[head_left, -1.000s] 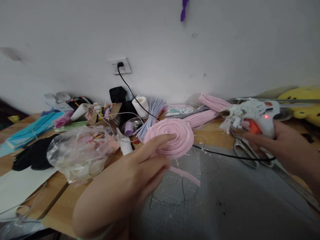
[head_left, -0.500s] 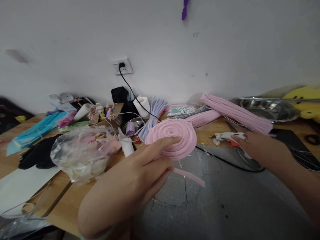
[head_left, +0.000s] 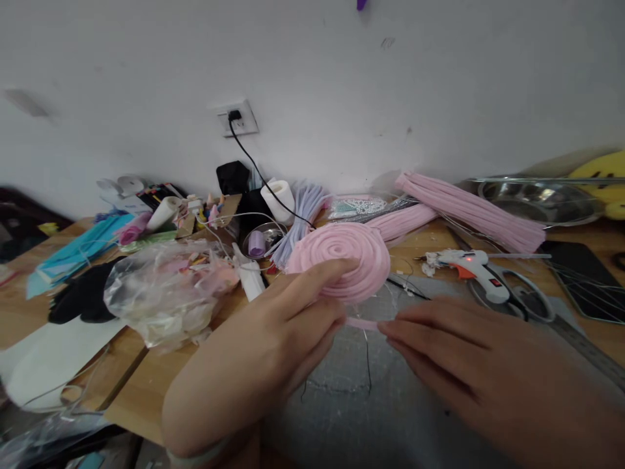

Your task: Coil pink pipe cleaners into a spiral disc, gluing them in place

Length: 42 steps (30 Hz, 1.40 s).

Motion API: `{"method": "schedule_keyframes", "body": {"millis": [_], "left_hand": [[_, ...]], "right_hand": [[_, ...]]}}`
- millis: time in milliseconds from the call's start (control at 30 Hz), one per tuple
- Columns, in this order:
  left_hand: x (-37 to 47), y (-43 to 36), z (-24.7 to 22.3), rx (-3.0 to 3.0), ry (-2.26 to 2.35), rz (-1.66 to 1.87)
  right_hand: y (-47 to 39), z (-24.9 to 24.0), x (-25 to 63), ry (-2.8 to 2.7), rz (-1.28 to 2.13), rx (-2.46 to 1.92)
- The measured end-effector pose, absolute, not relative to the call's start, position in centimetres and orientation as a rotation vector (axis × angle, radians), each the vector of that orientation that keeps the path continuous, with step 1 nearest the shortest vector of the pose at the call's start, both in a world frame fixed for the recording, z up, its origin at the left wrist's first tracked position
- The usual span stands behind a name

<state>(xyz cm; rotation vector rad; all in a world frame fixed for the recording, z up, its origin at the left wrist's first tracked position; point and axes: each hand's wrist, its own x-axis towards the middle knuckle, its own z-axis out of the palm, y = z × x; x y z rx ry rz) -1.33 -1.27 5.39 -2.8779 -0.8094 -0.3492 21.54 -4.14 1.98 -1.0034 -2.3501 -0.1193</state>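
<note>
A flat spiral of pink pipe cleaners (head_left: 368, 270) is gripped by my left hand (head_left: 278, 326), the thumb lying across its top and the other fingers underneath. From below the spiral a loose pink strip end (head_left: 360, 323) sticks out to the right. My right hand (head_left: 449, 358) pinches the tip of that strip between its fingers; its back is slightly blurred. A white hot glue gun (head_left: 476, 266) with an orange trigger and a lit red light lies on the table beyond my right hand, beside a pair of scissors (head_left: 532, 296).
A grey mat (head_left: 336, 417) lies under my hands, with bent thin wire on it. Pink pipe cleaner bundles (head_left: 481, 215) and a metal bowl (head_left: 541, 198) stand by the wall. Left are a plastic bag of scraps (head_left: 161, 299) and a power cord (head_left: 256, 166). A phone (head_left: 586, 277) lies right.
My right hand has let go of the glue gun, which now rests on the table, and has moved left to pinch the strip's end. My left hand still holds the spiral.
</note>
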Motion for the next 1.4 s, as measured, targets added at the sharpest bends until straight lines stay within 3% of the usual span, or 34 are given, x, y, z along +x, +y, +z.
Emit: {"method": "schedule_keyframes", "body": {"millis": [233,500,1400], "left_hand": [[-1.5,-1.1,5.2,-2.970,-0.927,-0.391],[-1.6,-0.7,5.4,-2.988,-0.875,-0.483],[-0.9,0.0,4.3,-3.000,-0.952,-0.589]], "right_hand": [[-3.5,1.1,21.9,-2.385,-0.138,-0.975],[-3.1,1.6,21.8,-2.365,-0.398,-1.058],[-1.6,1.0,21.7,-2.239,-0.506,-1.166]]}}
